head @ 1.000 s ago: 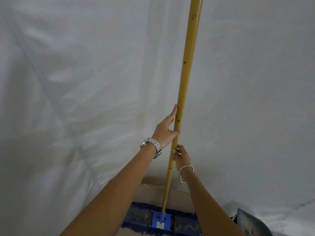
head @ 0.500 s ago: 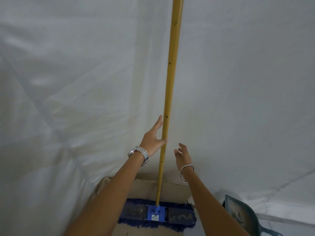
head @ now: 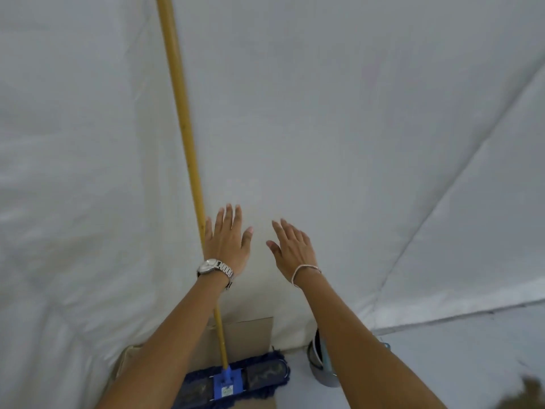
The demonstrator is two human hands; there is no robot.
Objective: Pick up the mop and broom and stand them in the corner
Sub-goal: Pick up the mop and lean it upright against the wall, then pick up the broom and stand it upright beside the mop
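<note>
The mop stands upright in the white corner, its long yellow handle leaning against the wall and its blue flat head resting on cardboard on the floor. My left hand, with a metal watch at the wrist, is open with fingers spread just to the right of the handle; its edge is at the pole but does not grip it. My right hand, with a thin bracelet, is open further right and holds nothing. A blurred brownish patch shows at the bottom right; I cannot tell if it is the broom.
White sheeting covers both walls and the floor. A flattened cardboard piece lies under the mop head in the corner. A grey-blue dustpan stands on the floor just right of the mop head, partly behind my right forearm.
Both hands have let go of the mop handle and opened, moving right of it. The view has swung right, so the handle now sits left of centre and stands by itself.
</note>
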